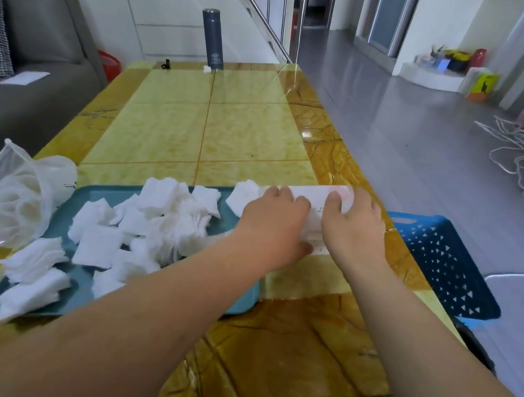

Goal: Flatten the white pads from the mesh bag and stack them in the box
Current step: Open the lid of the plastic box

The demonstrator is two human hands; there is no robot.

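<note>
Here left hand (276,219) and right hand (353,227) hold the box (316,193), print illegible.

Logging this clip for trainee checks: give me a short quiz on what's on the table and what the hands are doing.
1. On which side of the tray does the mesh bag lie?
2. True or false: the heap of loose pads lies on the tray.
3. The left hand and right hand both hold: A) the mesh bag B) the white box C) the tray.
Key: 1 its left side; 2 true; 3 B.
</note>
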